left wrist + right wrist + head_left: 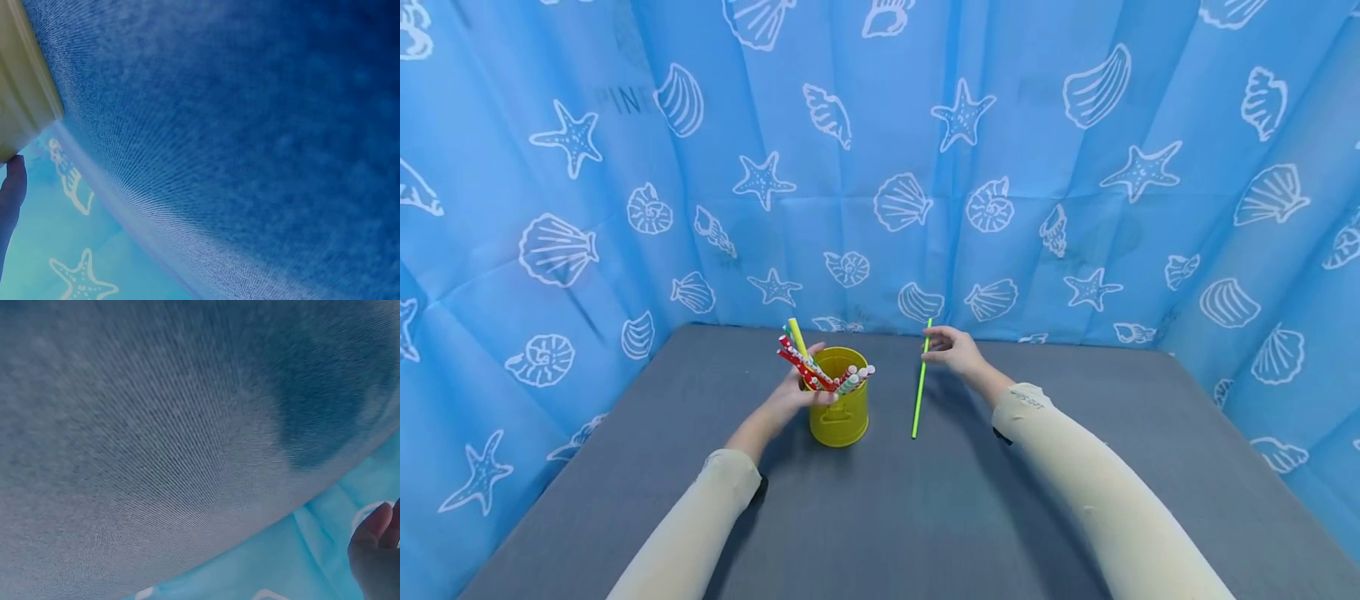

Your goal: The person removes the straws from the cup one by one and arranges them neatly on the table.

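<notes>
Left hand (pixel 793 398) wrapped the small yellow metal bucket (pixel 840 410) of patterned paper straws (pixel 820 372), steadying it on the grey desk (pixel 880 517). Right hand (pixel 953 350) pinched a thin green plastic straw (pixel 921 390) upright just beside it, tip on desk.

Grey table (pixel 925 517), blue seashell-and-starfish curtain (pixel 1015 167) behind and beside

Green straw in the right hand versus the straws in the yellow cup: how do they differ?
The green straw is plain and one colour; the straws in the cup are mostly red or green with white dots, plus one plain yellow. The green straw is pinched near its top by the right hand, lower end at the grey table; the others lean in the yellow cup, which the left hand grips. All are thin tubes.
</notes>
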The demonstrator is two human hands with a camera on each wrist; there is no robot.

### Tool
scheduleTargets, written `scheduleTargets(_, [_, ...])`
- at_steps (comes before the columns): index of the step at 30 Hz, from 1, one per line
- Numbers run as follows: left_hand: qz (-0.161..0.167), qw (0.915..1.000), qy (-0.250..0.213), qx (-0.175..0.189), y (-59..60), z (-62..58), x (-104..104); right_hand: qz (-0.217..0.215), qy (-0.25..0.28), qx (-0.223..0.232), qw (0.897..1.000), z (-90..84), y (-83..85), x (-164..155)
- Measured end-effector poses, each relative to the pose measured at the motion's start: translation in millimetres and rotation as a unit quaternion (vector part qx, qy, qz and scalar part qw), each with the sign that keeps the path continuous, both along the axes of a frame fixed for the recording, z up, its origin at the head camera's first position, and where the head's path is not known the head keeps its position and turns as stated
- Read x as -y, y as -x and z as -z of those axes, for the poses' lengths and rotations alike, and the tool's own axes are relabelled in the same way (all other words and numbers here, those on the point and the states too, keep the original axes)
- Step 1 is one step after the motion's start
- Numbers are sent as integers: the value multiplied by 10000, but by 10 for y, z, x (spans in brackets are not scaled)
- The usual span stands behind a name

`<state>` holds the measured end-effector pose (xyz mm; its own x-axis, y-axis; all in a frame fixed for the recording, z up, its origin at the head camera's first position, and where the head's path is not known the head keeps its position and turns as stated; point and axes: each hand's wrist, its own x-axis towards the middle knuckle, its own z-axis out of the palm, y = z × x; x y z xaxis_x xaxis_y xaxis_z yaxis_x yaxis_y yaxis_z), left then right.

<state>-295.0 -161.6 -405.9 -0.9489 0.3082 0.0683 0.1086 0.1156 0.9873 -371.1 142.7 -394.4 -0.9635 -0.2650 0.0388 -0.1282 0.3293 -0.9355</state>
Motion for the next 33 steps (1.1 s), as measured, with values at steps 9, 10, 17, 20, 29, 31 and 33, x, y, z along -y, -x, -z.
scheduleTargets(9, [56, 9999, -117, -60, -17, -9, 6, -31, -299, 509, 9983, 64, 188, 74])
scheduleTargets(10, [53, 9999, -115, -64, -20, -11, 6, 1, -392, 557, 9977, 79, 214, 78])
scheduleTargets(17, [-1, 10000, -87, -33, -15, 16, 2, 149, -779, 786, 9937, 213, 379, 113])
scheduleTargets(20, [-27, 10000, -58, 32, -32, 33, -4, 140, -943, 838, 9919, 259, 420, 120])
scheduleTargets(29, [-40, 9999, -62, 67, -59, 38, 3, -311, -1608, 782, 9834, 257, 517, 155])
scheduleTargets(31, [-30, 10000, -36, 64, -52, 33, 1, -412, -1713, 820, 9809, 254, 534, 148])
scheduleTargets(33, [-37, 10000, -19, 54, -44, 26, 1, -441, -1752, 851, 9799, 254, 545, 140])
